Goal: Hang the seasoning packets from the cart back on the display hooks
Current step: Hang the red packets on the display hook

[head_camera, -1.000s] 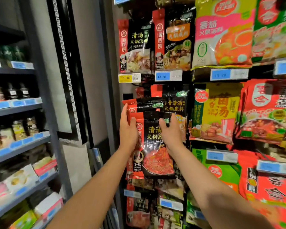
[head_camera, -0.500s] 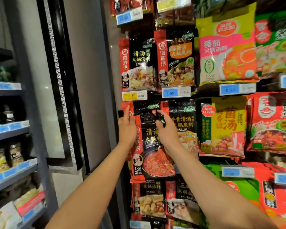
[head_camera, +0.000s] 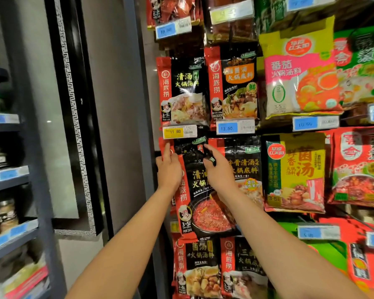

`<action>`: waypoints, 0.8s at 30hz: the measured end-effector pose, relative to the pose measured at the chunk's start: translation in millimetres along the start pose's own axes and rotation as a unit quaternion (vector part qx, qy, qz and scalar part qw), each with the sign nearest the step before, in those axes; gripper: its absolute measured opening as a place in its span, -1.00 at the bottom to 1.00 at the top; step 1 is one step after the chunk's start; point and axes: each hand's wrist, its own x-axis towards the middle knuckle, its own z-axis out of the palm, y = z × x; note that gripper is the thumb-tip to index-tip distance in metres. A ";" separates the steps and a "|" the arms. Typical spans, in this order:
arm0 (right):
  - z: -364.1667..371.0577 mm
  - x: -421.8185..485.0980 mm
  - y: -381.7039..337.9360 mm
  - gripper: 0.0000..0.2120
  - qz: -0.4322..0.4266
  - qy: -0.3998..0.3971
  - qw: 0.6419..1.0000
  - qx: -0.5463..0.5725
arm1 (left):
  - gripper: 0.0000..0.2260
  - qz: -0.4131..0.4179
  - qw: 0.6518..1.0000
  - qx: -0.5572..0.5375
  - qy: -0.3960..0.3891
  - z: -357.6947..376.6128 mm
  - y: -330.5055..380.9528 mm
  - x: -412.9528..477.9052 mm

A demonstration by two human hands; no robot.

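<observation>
Between both hands, up against the display, hangs the black-and-red seasoning packet (head_camera: 203,203). L hand (head_camera: 168,169) sits on its upper left corner: index finger straight, pointing up along the red edge strip, tip just under the yellow price tag (head_camera: 179,132) reading 11.80; other fingers curl loosely at the packet's left edge, thumb side pressed to the front. Can't tell if the curled fingers wrap behind the edge. R hand (head_camera: 219,169) is at the upper right corner: index and thumb reach up-left and pinch the packet's top right edge, which folds forward a bit w/ a small green label showing by the knuckles. Rest of R fingers are tucked under, mostly hidden.

Packet top lies above the fingertips, tucked right below the yellow tag; the hook itself isn't visible, so can't tell if it's threaded on. Packet body hangs down below both wrists, tilted slightly, bottom overlapping the row of packets (head_camera: 220,266) beneath.

Outward from R hand: just beside it to the right, touching or overlapped, a black bone-broth packet (head_camera: 246,165); further right a yellow-green mushroom soup packet (head_camera: 296,171). Above the fingers, past the tags, two more black-red packets (head_camera: 183,91) and a blue tag (head_camera: 235,127) marked 13.50. Left of L hand, a grey pillar (head_camera: 117,104), then shelves (head_camera: 7,175) w/ jars, blurred.
</observation>
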 end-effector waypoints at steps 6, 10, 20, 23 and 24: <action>4.9 2.0 1.7 -0.59 0.027 -0.008 0.999 -0.028 | -0.55 -0.037 0.999 0.004 -0.014 0.6 -6.2 8.3; 7.2 -4.6 9.2 -0.68 0.008 0.022 0.996 -0.090 | -0.59 -0.053 0.998 -0.032 -0.013 8.1 -9.8 16.3; -5.6 -15.9 12.9 -0.59 -0.006 0.083 0.994 -0.067 | -0.59 -0.045 0.993 -0.093 -0.054 16.9 -28.4 40.9; -2.1 -14.0 14.7 -0.49 0.022 0.085 0.996 -0.023 | -0.57 -0.008 0.993 -0.111 -0.036 10.7 -24.4 25.9; -0.5 -12.6 15.5 -0.45 0.030 0.091 0.995 -0.010 | -0.55 0.010 0.993 -0.114 -0.026 7.8 -24.8 18.7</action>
